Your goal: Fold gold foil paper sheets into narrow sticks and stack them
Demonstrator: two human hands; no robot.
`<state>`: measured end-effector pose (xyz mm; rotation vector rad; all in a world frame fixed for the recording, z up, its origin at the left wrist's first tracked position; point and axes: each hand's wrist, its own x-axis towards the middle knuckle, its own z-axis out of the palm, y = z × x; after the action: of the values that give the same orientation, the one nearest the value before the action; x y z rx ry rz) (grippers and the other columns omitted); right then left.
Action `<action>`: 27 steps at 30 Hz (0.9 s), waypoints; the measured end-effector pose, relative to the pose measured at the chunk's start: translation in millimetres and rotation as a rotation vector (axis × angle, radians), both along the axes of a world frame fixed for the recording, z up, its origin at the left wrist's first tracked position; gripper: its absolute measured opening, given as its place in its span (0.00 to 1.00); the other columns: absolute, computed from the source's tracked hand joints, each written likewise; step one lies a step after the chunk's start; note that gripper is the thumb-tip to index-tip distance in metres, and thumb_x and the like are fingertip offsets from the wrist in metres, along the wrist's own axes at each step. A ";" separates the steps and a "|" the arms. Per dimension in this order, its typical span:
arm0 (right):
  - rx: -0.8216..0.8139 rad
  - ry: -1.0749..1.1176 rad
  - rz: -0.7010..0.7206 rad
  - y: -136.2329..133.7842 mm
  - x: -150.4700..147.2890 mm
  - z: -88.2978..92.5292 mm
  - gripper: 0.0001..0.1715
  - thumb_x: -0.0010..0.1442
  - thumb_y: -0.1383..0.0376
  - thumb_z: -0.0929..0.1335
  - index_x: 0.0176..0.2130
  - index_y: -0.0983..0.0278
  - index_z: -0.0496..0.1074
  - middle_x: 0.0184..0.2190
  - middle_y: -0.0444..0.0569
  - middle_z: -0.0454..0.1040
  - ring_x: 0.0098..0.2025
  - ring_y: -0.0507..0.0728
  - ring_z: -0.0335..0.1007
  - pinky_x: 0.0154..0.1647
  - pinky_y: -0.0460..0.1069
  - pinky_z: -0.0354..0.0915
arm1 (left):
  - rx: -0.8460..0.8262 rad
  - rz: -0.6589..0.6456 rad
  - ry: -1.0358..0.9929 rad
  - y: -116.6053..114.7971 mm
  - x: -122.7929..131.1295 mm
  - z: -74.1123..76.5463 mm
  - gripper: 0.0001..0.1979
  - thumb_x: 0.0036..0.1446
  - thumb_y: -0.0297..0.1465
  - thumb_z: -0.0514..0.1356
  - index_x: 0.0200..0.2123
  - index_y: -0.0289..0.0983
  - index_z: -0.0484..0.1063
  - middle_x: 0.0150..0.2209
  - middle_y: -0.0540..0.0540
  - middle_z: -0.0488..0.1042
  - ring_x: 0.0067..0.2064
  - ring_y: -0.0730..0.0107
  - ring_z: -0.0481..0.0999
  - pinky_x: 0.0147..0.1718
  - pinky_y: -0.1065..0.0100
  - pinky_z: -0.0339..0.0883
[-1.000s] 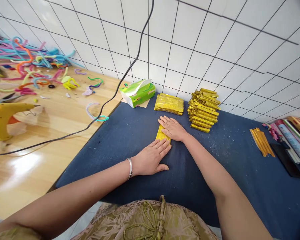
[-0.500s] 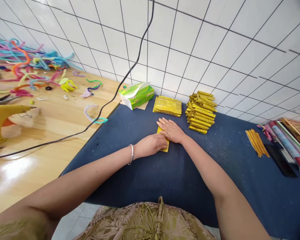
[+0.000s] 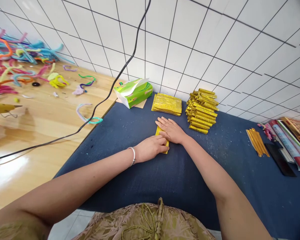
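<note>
A narrow folded strip of gold paper (image 3: 158,131) lies on the dark blue cloth, mostly covered by both hands. My right hand (image 3: 172,130) rests flat across its far part, fingers stretched out. Bent fingers of my left hand (image 3: 152,148), which wears a silver bangle, close on the near part of the same strip, the two hands touching. Just beyond them is a flat stack of gold paper sheets (image 3: 167,104). To its right stands a pile of folded gold paper strips (image 3: 202,111).
A green tissue box (image 3: 137,95) sits by the tiled wall. Several gold strips (image 3: 257,142) and a black flat piece (image 3: 280,160) lie right. On the wooden table at left are pipe cleaners (image 3: 22,53), a yellow glue gun (image 3: 2,108) and a black cable (image 3: 90,118).
My left hand's thumb and fingers have spread slightly apart over the near end of the strip. The right hand stays pressed flat. The view has shifted a little to the right.
</note>
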<state>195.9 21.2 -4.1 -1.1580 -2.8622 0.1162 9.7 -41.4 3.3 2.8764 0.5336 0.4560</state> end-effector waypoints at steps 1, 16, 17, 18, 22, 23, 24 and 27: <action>-0.004 -0.004 0.005 1.7 0.3 -0.1 0.32 0.65 0.52 0.52 0.65 0.58 0.44 0.66 0.46 0.43 0.67 0.57 0.35 0.64 0.58 0.40 | 0.004 0.004 0.007 -0.5 -0.2 0.0 0.13 0.60 0.26 0.52 0.46 0.40 0.71 0.38 0.43 0.68 0.44 0.63 0.65 0.45 0.63 0.61; -0.015 0.052 -0.009 -20.0 5.6 7.6 0.30 0.66 0.54 0.51 0.64 0.61 0.48 0.65 0.50 0.48 0.67 0.56 0.37 0.64 0.58 0.42 | 0.001 -0.020 -0.018 -2.4 -2.6 4.6 0.14 0.61 0.26 0.51 0.46 0.39 0.71 0.37 0.42 0.70 0.47 0.63 0.66 0.47 0.63 0.62; -0.031 0.053 -0.010 -21.1 5.7 7.5 0.30 0.66 0.54 0.51 0.64 0.61 0.48 0.65 0.50 0.48 0.67 0.56 0.37 0.64 0.58 0.42 | -0.008 -0.022 -0.026 -2.2 -2.8 5.1 0.13 0.61 0.26 0.51 0.46 0.39 0.71 0.38 0.42 0.70 0.47 0.63 0.66 0.47 0.62 0.62; -0.040 0.053 -0.013 -21.6 5.7 7.2 0.31 0.66 0.54 0.51 0.64 0.61 0.47 0.65 0.50 0.47 0.67 0.56 0.37 0.64 0.58 0.42 | -0.019 -0.021 -0.035 -2.0 -3.1 5.7 0.13 0.61 0.26 0.51 0.46 0.39 0.71 0.38 0.42 0.70 0.48 0.62 0.66 0.48 0.62 0.62; -0.051 0.049 -0.017 -20.7 4.8 6.2 0.32 0.66 0.53 0.51 0.64 0.61 0.46 0.66 0.50 0.46 0.67 0.57 0.37 0.64 0.58 0.40 | -0.104 -0.060 -0.068 0.6 -5.1 8.2 0.13 0.61 0.26 0.51 0.46 0.38 0.72 0.40 0.42 0.70 0.50 0.63 0.66 0.51 0.62 0.61; -0.051 0.050 -0.015 -20.6 4.8 6.1 0.32 0.66 0.53 0.51 0.64 0.61 0.46 0.66 0.50 0.45 0.67 0.57 0.36 0.64 0.58 0.40 | -0.136 -0.078 -0.077 1.8 -5.9 9.0 0.13 0.61 0.27 0.51 0.46 0.38 0.72 0.41 0.41 0.70 0.51 0.63 0.65 0.51 0.63 0.61; -0.050 0.053 -0.012 -20.6 5.0 6.0 0.32 0.65 0.52 0.51 0.64 0.61 0.46 0.66 0.50 0.45 0.67 0.57 0.36 0.64 0.58 0.40 | -0.172 -0.096 -0.086 3.3 -6.7 9.9 0.13 0.61 0.27 0.51 0.46 0.37 0.72 0.42 0.41 0.70 0.51 0.64 0.65 0.52 0.63 0.61; -0.048 0.060 -0.002 -21.7 6.1 5.9 0.33 0.65 0.52 0.52 0.65 0.62 0.45 0.66 0.50 0.45 0.67 0.57 0.36 0.64 0.58 0.39 | -0.306 -0.163 -0.123 9.2 -9.7 12.3 0.13 0.62 0.27 0.51 0.45 0.37 0.73 0.45 0.41 0.71 0.53 0.65 0.65 0.53 0.63 0.60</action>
<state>202.0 -0.5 1.8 -1.1448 -2.8213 0.2170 0.1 -32.2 15.6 2.5547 0.3136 0.4747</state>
